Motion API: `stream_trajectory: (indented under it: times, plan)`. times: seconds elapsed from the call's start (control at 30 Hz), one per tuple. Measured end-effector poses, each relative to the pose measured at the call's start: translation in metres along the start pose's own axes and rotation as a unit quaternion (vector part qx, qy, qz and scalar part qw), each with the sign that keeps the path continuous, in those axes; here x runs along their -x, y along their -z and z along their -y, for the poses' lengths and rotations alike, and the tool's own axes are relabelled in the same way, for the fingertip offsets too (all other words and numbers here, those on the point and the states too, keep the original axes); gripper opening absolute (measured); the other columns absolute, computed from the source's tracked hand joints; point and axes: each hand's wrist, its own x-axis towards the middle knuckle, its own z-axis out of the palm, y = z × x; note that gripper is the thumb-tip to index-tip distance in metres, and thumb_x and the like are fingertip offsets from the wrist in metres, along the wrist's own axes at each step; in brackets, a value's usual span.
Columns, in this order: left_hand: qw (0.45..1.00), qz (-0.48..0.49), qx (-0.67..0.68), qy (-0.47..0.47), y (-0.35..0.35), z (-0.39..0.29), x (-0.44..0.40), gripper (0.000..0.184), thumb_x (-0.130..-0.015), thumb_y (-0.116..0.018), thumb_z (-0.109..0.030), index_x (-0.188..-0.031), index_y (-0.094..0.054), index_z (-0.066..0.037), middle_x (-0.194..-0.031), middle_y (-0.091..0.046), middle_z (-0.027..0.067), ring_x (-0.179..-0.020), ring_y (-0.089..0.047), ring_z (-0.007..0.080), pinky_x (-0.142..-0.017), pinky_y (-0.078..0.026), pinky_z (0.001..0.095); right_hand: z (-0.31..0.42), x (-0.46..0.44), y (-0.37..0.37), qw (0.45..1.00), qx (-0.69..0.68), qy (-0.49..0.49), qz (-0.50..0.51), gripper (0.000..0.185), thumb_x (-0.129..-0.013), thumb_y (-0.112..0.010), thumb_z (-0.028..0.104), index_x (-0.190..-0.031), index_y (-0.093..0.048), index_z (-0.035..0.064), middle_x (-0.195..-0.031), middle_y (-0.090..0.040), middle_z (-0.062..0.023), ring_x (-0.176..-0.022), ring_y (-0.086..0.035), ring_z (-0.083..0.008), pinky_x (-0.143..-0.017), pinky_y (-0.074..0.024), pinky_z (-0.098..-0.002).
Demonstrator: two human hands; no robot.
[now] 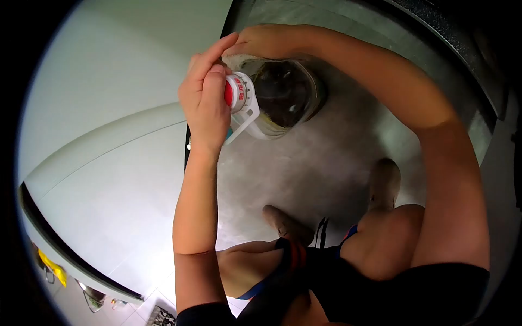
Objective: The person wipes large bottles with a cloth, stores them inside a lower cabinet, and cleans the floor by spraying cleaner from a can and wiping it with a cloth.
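Observation:
My left hand (206,92) is closed around the red cap (229,93) of a large clear jug, its index finger stretched along the top. A white neck ring (246,92) with red lettering and a white carrying handle (242,127) sits by the cap. The clear jug (266,129) extends to the right, and its middle looks dark. Along the jug's far side lies my right hand (255,42), gripping it, with its fingers partly hidden behind the jug and my left hand.
A pale cabinet panel (114,70) stands close on the left. Grey floor (304,174) lies below, with my two feet (384,182) on it. A dark edge (435,27) curves across the upper right. Small items, one a yellow object (53,268), are at the lower left.

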Motion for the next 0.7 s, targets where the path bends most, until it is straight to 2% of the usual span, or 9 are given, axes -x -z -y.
stream_trajectory:
  times: [0.07,0.13,0.2,0.3,0.4,0.5,0.53,0.63,0.7]
  plan:
    - [1.0,-0.021,-0.004,0.002,0.001,-0.003,0.003,0.037,-0.083,-0.041,-0.006,-0.112,-0.065,-0.004,-0.088,-0.056,0.0041,-0.078,-0.049,0.0114,-0.075,-0.04,0.0236,0.011,-0.006,-0.001,0.998,0.039,-0.046,0.026,0.035,-0.098,-0.036,0.023,-0.122,-0.054,0.0051,-0.117,-0.058,-0.0154,-0.107,-0.056,-0.0294,-0.094,-0.041,-0.0379]
    - [0.999,-0.041,-0.006,-0.009,-0.007,-0.005,0.002,0.037,-0.083,-0.042,-0.005,-0.111,-0.066,-0.004,-0.085,-0.056,0.0034,-0.075,-0.049,0.0107,-0.074,-0.041,0.0234,-0.004,0.017,-0.018,0.984,0.094,0.1,-0.112,0.033,-0.092,-0.04,0.017,-0.12,-0.056,0.0065,-0.117,-0.059,-0.0144,-0.107,-0.056,-0.0326,-0.09,-0.0448,-0.04]
    - [0.999,-0.048,0.02,-0.003,-0.006,-0.003,0.003,0.037,-0.082,-0.042,-0.005,-0.11,-0.066,-0.005,-0.081,-0.055,0.0032,-0.073,-0.048,0.0108,-0.071,-0.041,0.0239,0.012,0.047,-0.044,0.962,0.019,0.108,-0.25,0.032,-0.094,-0.043,0.013,-0.123,-0.053,0.0058,-0.122,-0.055,-0.0151,-0.111,-0.052,-0.0322,-0.096,-0.0411,-0.0397]
    - [0.999,-0.031,0.021,-0.005,-0.009,0.001,0.001,0.037,-0.082,-0.041,-0.005,-0.108,-0.067,-0.005,-0.077,-0.052,0.0033,-0.071,-0.048,0.0107,-0.069,-0.04,0.0242,0.019,0.085,-0.068,0.939,0.066,0.072,-0.331,0.037,-0.095,-0.042,0.01,-0.132,-0.047,0.0079,-0.126,-0.053,-0.0142,-0.118,-0.05,-0.0283,-0.101,-0.0381,-0.0386]
    - [1.0,-0.016,0.008,0.003,-0.009,-0.001,0.001,0.037,-0.082,-0.041,-0.004,-0.107,-0.067,-0.006,-0.076,-0.051,0.0037,-0.071,-0.047,0.0107,-0.069,-0.04,0.0238,-0.007,0.097,-0.076,0.935,-0.21,0.029,-0.284,0.046,-0.097,-0.038,0.013,-0.142,-0.032,0.0065,-0.146,-0.033,-0.0116,-0.136,-0.03,-0.023,-0.112,-0.0234,-0.0344]
    - [1.0,0.007,-0.018,0.003,-0.001,-0.006,0.005,0.038,-0.084,-0.04,-0.007,-0.113,-0.063,0.001,-0.078,-0.053,0.0039,-0.073,-0.047,0.0098,-0.07,-0.039,0.0218,-0.024,0.101,-0.079,0.824,-0.514,-0.016,-0.239,0.047,-0.1,-0.033,0.016,-0.145,-0.025,0.0047,-0.15,-0.027,-0.0093,-0.137,-0.026,-0.0184,-0.113,-0.0201,-0.0324]
    - [0.999,0.018,-0.032,-0.002,-0.002,-0.009,0.005,0.04,-0.085,-0.039,-0.009,-0.116,-0.06,0.004,-0.079,-0.054,0.004,-0.074,-0.047,0.0093,-0.07,-0.039,0.0209,-0.033,0.102,-0.075,0.813,-0.532,-0.068,-0.227,0.048,-0.101,-0.03,0.02,-0.146,-0.022,0.0044,-0.15,-0.025,-0.0083,-0.137,-0.026,-0.0179,-0.113,-0.0201,-0.0318]
    - [1.0,-0.003,-0.006,0.007,-0.005,-0.006,-0.001,0.037,-0.082,-0.04,-0.004,-0.107,-0.067,-0.006,-0.077,-0.049,0.004,-0.071,-0.046,0.0111,-0.069,-0.039,0.023,-0.044,0.099,-0.076,0.827,-0.515,-0.095,-0.205,0.049,-0.101,-0.032,0.022,-0.146,-0.023,0.0051,-0.151,-0.024,-0.0085,-0.137,-0.027,-0.0181,-0.113,-0.0202,-0.0319]
    - [1.0,-0.007,-0.007,0.007,-0.004,-0.005,0.004,0.037,-0.082,-0.04,-0.005,-0.108,-0.067,-0.004,-0.077,-0.05,0.0039,-0.072,-0.046,0.0108,-0.069,-0.039,0.0227,-0.043,0.087,-0.071,0.842,-0.503,-0.016,-0.193,0.049,-0.1,-0.034,0.022,-0.145,-0.025,0.0049,-0.15,-0.026,-0.0096,-0.137,-0.027,-0.0193,-0.113,-0.0203,-0.0317]
